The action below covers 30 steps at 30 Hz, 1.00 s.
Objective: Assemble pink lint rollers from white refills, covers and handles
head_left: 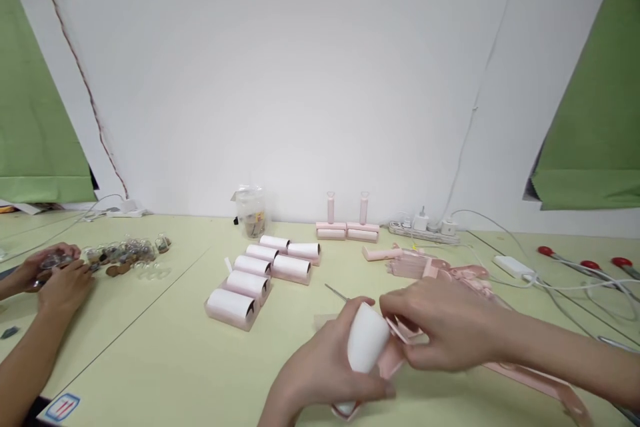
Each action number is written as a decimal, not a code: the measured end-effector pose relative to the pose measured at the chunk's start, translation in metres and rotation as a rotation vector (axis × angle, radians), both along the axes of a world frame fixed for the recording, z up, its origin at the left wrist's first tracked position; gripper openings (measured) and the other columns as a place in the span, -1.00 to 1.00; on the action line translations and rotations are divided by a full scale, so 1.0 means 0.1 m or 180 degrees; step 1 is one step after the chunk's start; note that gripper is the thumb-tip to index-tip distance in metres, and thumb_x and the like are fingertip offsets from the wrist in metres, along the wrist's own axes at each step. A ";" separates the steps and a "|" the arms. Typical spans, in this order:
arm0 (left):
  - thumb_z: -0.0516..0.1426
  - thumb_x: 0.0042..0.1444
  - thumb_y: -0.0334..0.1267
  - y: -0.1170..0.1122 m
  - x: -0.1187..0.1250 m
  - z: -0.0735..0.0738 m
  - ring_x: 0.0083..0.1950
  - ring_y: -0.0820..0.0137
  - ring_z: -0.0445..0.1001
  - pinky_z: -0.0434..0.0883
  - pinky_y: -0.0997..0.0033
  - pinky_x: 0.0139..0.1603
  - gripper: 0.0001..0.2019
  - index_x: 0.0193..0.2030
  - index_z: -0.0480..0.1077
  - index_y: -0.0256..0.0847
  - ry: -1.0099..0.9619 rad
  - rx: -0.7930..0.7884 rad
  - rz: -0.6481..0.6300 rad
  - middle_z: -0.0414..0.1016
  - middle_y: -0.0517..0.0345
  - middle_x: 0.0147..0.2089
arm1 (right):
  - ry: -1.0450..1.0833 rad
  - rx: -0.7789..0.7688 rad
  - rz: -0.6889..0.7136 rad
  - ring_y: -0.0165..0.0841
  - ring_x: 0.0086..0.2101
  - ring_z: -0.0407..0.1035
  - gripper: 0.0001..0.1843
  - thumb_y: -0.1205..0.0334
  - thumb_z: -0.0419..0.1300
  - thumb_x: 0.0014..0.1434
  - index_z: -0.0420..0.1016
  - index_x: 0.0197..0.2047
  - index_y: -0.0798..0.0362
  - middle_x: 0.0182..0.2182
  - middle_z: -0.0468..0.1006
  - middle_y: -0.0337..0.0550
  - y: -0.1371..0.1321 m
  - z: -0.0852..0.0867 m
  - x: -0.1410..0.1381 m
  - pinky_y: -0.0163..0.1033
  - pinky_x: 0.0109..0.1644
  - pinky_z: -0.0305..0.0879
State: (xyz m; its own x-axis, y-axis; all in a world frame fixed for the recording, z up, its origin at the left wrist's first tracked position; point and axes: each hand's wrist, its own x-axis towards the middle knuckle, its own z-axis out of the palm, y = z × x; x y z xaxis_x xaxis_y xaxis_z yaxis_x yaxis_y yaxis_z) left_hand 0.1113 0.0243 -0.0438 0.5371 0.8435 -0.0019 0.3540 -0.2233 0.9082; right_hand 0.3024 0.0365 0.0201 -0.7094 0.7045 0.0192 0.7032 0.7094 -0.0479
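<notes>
Far left, a co-worker's hands [55, 273] rest among small glass bottles [125, 252] on the table [165, 347]. Mid-table lie finished lint rollers [260, 273]. Low centre, my left hand [320, 367] is clamped around a white roll [367, 340]; touching it, my right hand [445, 330] pinches its pink holder [395, 353].

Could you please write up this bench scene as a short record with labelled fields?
left hand: left hand wraps a white paper roll
right hand: right hand pinches a pink plastic roller frame beside the roll
finished rows: white rolls in pink plastic trays lie on the pale yellow table
upright: two pink rollers standing on their bases
co-worker: another person's hands at small glass jars, far left
</notes>
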 end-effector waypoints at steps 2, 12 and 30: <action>0.27 -0.31 -0.16 -0.05 -0.04 0.06 -0.18 0.25 0.34 0.28 0.44 -0.30 -0.27 0.09 0.12 0.05 0.0280 0.0128 -0.0182 0.35 0.21 -0.12 | -0.0246 0.0133 0.0284 -0.35 -0.60 0.22 -0.90 0.29 0.06 -0.13 0.31 -0.43 0.03 -0.59 0.40 -0.21 -0.08 0.00 -0.02 -0.32 -0.59 -0.14; 0.20 -0.23 -0.18 -0.17 -0.04 0.20 -0.24 0.32 0.36 0.25 0.48 -0.33 -0.47 -0.02 0.22 0.07 0.0706 0.0310 -0.0499 0.40 0.31 -0.18 | 0.0318 -0.0448 0.0561 -0.38 -0.56 0.22 -0.84 0.39 -0.01 -0.16 0.26 -0.41 0.06 -0.53 0.39 -0.20 -0.20 -0.16 0.05 -0.34 -0.52 0.01; 0.12 -0.06 -0.23 0.02 0.18 -0.04 -0.02 0.29 0.28 0.26 0.35 -0.06 -0.36 0.17 -0.03 -0.11 -0.0670 0.0507 0.0654 0.19 0.00 0.05 | 0.3582 -0.2490 -0.0005 -0.29 -0.18 0.33 -0.51 -0.08 0.14 0.04 0.14 -0.03 -0.05 -0.14 0.37 -0.09 0.11 -0.74 0.01 -0.16 -0.10 0.27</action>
